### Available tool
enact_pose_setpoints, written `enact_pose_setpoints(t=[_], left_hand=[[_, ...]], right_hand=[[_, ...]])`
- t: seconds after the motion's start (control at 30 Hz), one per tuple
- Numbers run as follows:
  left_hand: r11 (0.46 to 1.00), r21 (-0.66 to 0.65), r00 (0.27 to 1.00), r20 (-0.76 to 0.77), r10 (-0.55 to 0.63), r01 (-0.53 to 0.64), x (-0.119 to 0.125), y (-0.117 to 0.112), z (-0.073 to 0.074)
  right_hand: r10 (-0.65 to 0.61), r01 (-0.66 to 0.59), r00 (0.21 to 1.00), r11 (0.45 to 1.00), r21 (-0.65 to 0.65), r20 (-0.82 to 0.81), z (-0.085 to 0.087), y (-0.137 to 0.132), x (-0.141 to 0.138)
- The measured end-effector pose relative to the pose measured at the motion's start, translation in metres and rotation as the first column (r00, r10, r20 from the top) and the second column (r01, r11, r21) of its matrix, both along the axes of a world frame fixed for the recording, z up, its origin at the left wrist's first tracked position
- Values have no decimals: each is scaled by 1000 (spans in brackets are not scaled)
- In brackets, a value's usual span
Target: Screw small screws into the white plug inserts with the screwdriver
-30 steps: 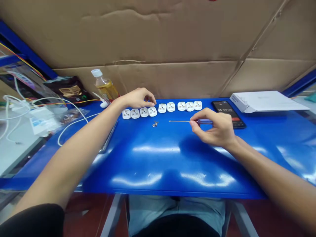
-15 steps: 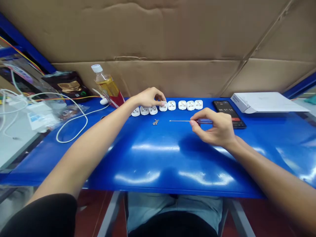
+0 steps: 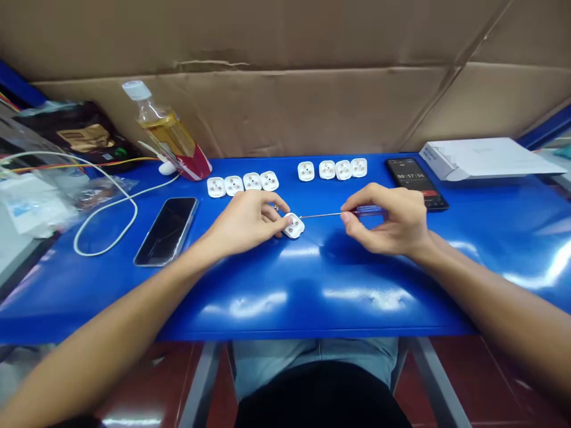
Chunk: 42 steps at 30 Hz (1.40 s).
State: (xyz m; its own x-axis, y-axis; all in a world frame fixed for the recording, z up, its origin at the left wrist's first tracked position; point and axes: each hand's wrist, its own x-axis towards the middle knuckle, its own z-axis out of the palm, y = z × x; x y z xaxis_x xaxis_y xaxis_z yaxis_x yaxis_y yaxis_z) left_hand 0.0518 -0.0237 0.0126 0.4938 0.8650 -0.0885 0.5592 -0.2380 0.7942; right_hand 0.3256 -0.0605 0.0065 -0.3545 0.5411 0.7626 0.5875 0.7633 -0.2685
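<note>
- White plug piece (image 3: 294, 225) sat on the blue table (image 3: 285, 297), pinched by the left hand (image 3: 244, 221).
- Right hand (image 3: 392, 223) gripped a thin screwdriver (image 3: 339, 213), its tip just beside the piece.
- Risk: tip slipping, scattering the nearby screws (image 3: 276, 207).

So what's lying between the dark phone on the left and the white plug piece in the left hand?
Only the left hand itself: it holds the white plug piece, and bare blue table runs from it to the dark phone, as the head view shows.
</note>
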Motion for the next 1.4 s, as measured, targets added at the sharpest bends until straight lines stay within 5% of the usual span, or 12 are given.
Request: enact_pose_setpoints(t=[0.27,0.5,1.4], left_hand=[[900,375,973,-136,-184,223,-17,15,-6],[876,338,938,-139,-316,345,-14,12,-13],[870,336,932,-166,-321,360,-13,11,-16]], right_hand=[[4,0,998,998,-56,70,-6,1,-1],[13,-5,996,996,-94,85,-7,1,-2],[-3,16,993,994,-108,117,-7,-1,-2]])
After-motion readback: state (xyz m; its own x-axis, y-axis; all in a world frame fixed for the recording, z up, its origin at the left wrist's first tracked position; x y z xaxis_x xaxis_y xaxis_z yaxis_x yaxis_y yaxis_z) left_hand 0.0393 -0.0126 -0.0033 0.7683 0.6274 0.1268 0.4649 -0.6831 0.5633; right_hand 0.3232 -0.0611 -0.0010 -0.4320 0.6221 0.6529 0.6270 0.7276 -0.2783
